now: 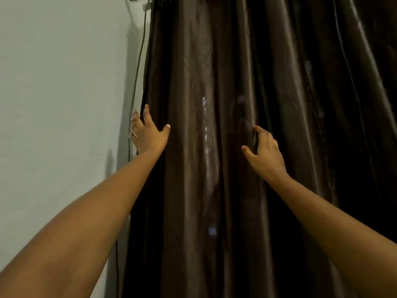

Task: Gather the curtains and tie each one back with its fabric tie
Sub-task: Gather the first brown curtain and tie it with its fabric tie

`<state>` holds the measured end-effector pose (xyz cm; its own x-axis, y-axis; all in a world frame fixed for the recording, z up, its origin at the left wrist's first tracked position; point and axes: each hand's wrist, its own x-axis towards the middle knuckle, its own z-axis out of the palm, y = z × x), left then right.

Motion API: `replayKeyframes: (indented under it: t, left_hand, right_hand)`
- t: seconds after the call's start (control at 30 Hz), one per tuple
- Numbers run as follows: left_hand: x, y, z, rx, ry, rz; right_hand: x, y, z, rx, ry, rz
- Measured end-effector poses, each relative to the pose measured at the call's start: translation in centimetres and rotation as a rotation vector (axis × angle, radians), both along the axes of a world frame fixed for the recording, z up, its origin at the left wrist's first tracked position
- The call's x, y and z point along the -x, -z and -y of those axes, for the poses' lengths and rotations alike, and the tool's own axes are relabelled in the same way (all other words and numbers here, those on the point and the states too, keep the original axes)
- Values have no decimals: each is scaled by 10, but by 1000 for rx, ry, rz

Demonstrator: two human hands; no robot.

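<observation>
A dark brown, shiny curtain point(204, 82) hangs in long folds and fills the middle and right of the head view. My left hand point(148, 132) lies at its left edge, fingers straight and spread, thumb on the front of the fabric, the other fingers reaching around the edge toward the wall. My right hand point(265, 153) touches a fold further right with its fingers bent into the cloth and the thumb held out. No fabric tie shows.
A pale green wall point(64, 93) fills the left side. A thin dark cable point(137, 69) runs down the wall beside the curtain's edge from a white fitting point(139, 0) at the top.
</observation>
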<state>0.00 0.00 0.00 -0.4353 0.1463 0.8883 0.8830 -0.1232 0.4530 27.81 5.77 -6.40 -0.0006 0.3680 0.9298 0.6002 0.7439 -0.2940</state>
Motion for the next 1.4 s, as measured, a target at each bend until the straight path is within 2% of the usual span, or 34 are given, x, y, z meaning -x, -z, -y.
replayKeyframes:
  t: [0.13, 0.23, 0.37, 0.47, 0.63, 0.7, 0.77, 0.87, 0.97, 1.03, 1.17, 1.3, 1.4]
  left_hand:
    - [38, -31, -19, 41, 201, 107]
    - [60, -52, -35, -26, 424, 192]
    - [55, -50, -54, -212, 483, 25]
    - [20, -45, -67, -259, 564, -108]
    - [-33, -54, -89, -136, 806, -82]
    - [-66, -67, -93, -59, 939, -55]
    - [-106, -87, -96, 4, 1026, -119]
    - [-156, -103, -95, 188, 1011, -297]
    - [-159, -96, -105, 229, 899, -332]
    - [-142, -84, -114, 191, 881, -264]
    - [-108, -71, -118, -5, 1164, -39]
    - [-73, -79, -102, -1, 1315, 79]
    - [-44, -96, -88, -90, 1368, 209]
  right_hand:
    - [25, -32, -12, 109, -34, -213]
    - [35, -59, -25, 170, -82, -321]
    - [40, -79, -32, 174, -28, -292]
    - [45, -86, -33, 126, -5, -226]
    - [40, -91, -35, 36, 41, -108]
    - [30, -94, -39, 12, -2, -116]
    - [14, -101, -44, 39, -73, -157]
    - [-7, -112, -51, 7, -103, -248]
    - [-18, -116, -57, -17, -153, -322]
    - [-17, -115, -58, 6, -175, -289]
    - [15, -115, -62, -25, -127, -82]
    - [83, -125, -52, -162, 1, 178]
    - [134, -143, -36, -201, -101, 293]
